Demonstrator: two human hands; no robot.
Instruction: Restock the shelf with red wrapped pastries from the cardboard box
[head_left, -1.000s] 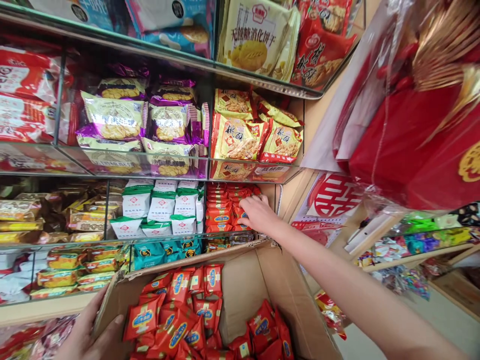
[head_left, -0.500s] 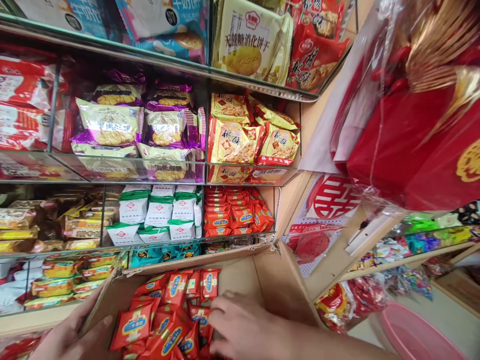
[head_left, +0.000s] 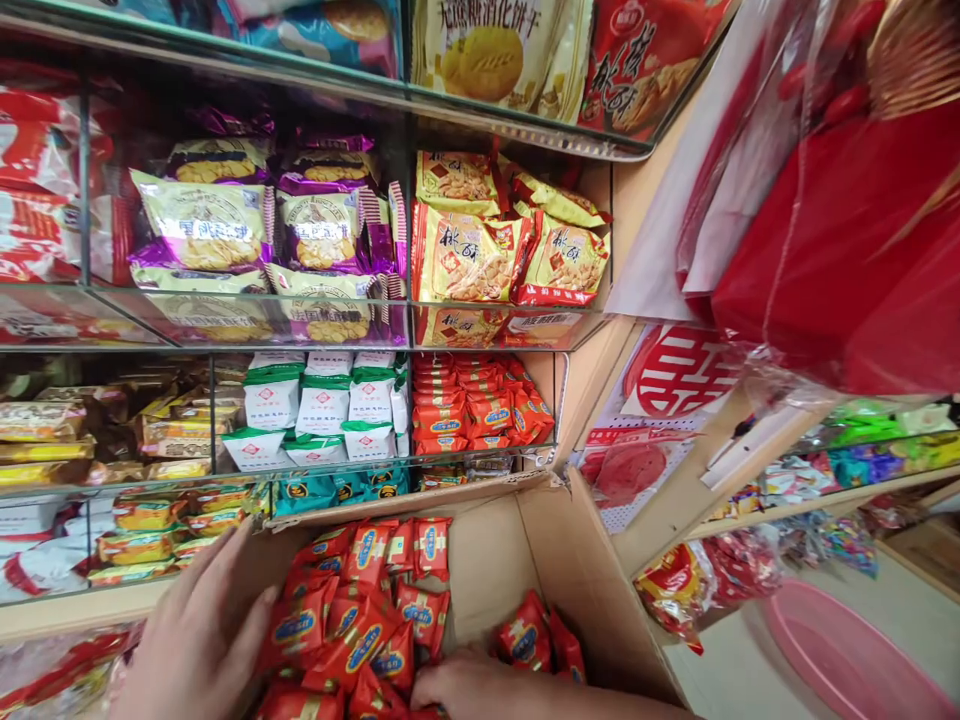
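Red packets [head_left: 360,620] | right hand [head_left: 465,690] among them, grip hidden | left hand [head_left: 202,640] clasps carton [head_left: 487,565]

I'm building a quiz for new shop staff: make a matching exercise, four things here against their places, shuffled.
1. red foil snack packets with blue oval labels
2. white packets with green tops
3. yellow biscuit bags with purple edges
4. pink plastic basin

A. floor, lower right
B. inside the brown cardboard box
C. glass shelf, left of stacked orange-red packets
D. glass shelf one level above that

Pairs: 1-B, 2-C, 3-D, 4-A
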